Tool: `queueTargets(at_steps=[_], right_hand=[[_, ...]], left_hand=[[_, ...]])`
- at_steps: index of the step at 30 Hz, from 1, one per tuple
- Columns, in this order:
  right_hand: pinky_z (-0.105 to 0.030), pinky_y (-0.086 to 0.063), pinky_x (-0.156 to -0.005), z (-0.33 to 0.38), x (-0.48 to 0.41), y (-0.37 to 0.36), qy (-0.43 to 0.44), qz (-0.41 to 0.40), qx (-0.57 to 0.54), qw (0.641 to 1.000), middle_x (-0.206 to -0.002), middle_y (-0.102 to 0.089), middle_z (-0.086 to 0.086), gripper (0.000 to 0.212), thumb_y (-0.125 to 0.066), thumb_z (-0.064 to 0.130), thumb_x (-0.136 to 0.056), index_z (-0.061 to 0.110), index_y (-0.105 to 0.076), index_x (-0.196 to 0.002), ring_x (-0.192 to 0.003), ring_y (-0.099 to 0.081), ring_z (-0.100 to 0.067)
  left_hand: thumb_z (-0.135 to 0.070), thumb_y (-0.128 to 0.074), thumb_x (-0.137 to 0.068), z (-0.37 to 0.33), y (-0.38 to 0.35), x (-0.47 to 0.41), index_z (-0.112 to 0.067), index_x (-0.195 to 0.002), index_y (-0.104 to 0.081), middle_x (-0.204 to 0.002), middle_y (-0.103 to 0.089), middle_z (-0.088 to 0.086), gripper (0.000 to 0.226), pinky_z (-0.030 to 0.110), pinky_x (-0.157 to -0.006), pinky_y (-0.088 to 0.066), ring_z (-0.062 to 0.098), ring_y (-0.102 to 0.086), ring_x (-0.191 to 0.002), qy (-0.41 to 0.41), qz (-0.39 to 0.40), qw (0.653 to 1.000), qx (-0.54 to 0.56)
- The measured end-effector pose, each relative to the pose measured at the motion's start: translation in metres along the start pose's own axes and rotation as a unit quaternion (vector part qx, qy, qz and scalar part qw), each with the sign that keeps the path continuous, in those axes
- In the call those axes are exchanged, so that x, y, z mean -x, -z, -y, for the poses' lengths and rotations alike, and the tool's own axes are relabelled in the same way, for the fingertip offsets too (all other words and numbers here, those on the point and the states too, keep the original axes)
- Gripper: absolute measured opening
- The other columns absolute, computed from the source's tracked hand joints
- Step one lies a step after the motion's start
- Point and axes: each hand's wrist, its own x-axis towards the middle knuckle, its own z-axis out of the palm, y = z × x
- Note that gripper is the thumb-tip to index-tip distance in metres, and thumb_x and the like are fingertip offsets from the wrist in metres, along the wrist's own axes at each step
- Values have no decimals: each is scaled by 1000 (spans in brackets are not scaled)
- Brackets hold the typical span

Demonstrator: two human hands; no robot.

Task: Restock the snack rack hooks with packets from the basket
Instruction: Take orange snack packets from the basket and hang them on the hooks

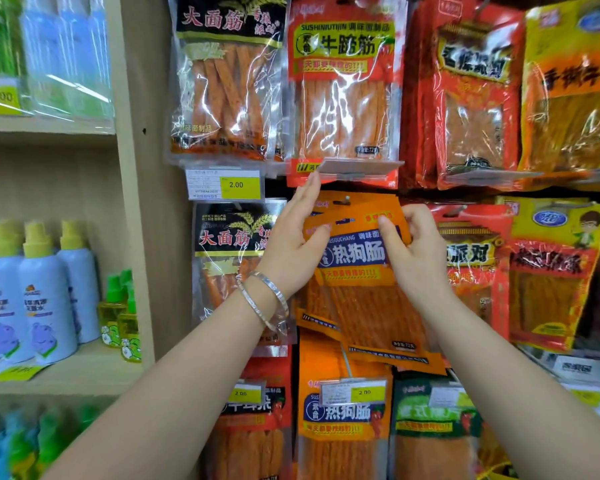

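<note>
Orange snack packets (357, 258) with a blue label hang tilted at the middle hook (347, 199) of the rack. My left hand (293, 244) touches their upper left edge, thumb on the front, fingers straight and reaching up behind toward a grey price-tag flap (359, 167). My right hand (416, 254) pinches the upper right part of the front packet between thumb and fingers. The basket is not in view.
Packets fill the neighbouring hooks: black-topped ones (229, 81) at left, red (471, 98) and yellow (568, 88) at right, more orange ones (343, 420) below. A wooden shelf post (142, 202) stands left, with spray bottles (42, 296) on the shelf beyond it.
</note>
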Motion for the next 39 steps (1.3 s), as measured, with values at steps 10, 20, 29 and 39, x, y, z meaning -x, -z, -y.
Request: queueTargets(at_steps=[10,20,29,39], right_hand=[[-17,-34,-55,0,-30,-11,-91,-57,-66,992,-77,-51,-8,15,-59,26,-91,17,-47,-86,-67,-46,-15],[-5,-39,-79,-13,-10,-17,-85,-65,-19,994,-106,-53,7,41,-65,21,-87,11,-45,-122,-94,-53,1],[-47,-26,-112,-51,48,-23,161,185,396,885,-147,-36,-23,63,-70,23,-84,1,-45,-137,-138,-31,-37],[-35,-8,-117,-81,4,-69,99,300,498,808,-158,2,-18,59,-37,15,-98,8,-8,-150,-147,-2,-28]], left_hand=[[-7,-45,-92,5,-3,0,-30,-149,-14,-147,-16,-22,69,-6,-101,-9,-13,-8,-135,-12,-5,1000,-21],[-17,-50,-91,32,-13,17,-33,-149,-11,-153,-9,-20,72,-5,-100,-4,-11,-4,-137,1,32,997,-65],[-30,-53,-89,99,-50,76,-27,-150,4,-145,36,-20,84,32,-116,-21,10,7,-143,71,151,968,-185],[-32,-57,-87,147,-77,34,-13,-150,6,-152,32,-1,92,35,-114,-19,26,-3,-145,167,189,942,-223]])
